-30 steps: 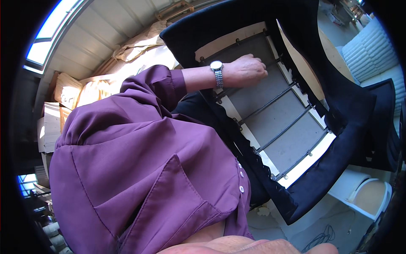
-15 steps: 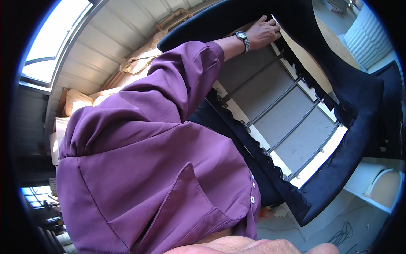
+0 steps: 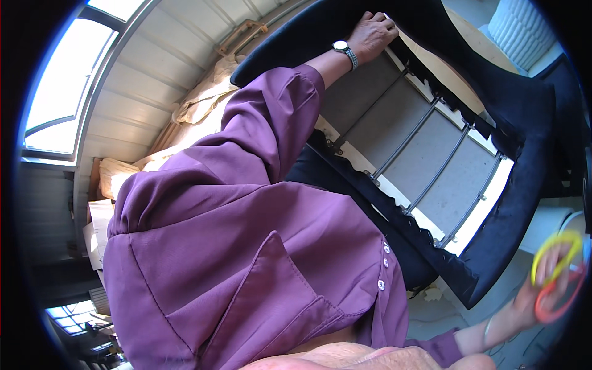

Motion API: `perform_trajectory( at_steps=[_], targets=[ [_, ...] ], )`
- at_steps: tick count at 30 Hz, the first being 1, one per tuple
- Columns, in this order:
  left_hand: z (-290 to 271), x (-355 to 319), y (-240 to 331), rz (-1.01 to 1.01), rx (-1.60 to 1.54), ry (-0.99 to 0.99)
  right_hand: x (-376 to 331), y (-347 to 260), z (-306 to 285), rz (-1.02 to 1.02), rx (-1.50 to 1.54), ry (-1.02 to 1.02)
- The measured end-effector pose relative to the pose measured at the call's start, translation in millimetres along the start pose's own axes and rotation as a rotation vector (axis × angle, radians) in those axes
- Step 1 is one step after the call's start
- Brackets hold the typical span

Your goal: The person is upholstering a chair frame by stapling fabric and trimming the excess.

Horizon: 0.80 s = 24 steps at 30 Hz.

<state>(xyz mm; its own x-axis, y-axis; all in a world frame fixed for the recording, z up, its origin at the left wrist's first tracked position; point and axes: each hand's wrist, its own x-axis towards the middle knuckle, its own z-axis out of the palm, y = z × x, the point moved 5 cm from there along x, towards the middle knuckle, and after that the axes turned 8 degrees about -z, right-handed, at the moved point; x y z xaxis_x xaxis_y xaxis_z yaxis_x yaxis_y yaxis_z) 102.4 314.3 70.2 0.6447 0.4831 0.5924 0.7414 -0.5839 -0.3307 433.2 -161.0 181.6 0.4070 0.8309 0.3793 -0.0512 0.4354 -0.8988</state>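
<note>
At the top, my left hand (image 3: 372, 37), with a watch on its wrist, has its fingers closed over the inner edge of a furniture frame covered in black fabric (image 3: 524, 117). Metal springs (image 3: 436, 169) span the opening, and ragged fabric edges run along its pale inner rails (image 3: 487, 203). What lies under my fingertips is hidden. Low on the right, my right hand (image 3: 542, 283) is closed on a motion-smeared tool with a yellow loop (image 3: 576, 246) and an orange-red loop (image 3: 546, 316); its working end cannot be made out.
White ribbed padding (image 3: 524, 34) is piled at the far right. Wrapped brown material (image 3: 206, 95) lies along the ribbed wall at left, below a bright window (image 3: 61, 92). A white rounded object (image 3: 546, 222) stands beyond the frame's right side.
My right hand has come into view at lower right, holding the looped tool. My left hand stays at the frame's edge. The whole view has shifted slightly.
</note>
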Motion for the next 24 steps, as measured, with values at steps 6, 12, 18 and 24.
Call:
perform_trajectory(
  at_steps=[6,12,18,24],
  targets=[
    [0.1,8.7,2.9,-0.014,0.039,-0.156,130.7,144.8,186.1,0.403,-0.125,-0.487],
    [5.9,10.4,10.3,-0.023,-0.032,-0.108,143.7,257.9,222.9,0.663,-0.359,-0.591],
    [22.9,11.6,10.7,-0.048,-0.060,-0.172,107.3,322.2,252.3,0.688,0.058,-0.639],
    [33.1,10.8,7.9,-0.045,-0.101,0.043,91.4,349.1,259.6,0.730,0.277,-0.602]
  ],
)
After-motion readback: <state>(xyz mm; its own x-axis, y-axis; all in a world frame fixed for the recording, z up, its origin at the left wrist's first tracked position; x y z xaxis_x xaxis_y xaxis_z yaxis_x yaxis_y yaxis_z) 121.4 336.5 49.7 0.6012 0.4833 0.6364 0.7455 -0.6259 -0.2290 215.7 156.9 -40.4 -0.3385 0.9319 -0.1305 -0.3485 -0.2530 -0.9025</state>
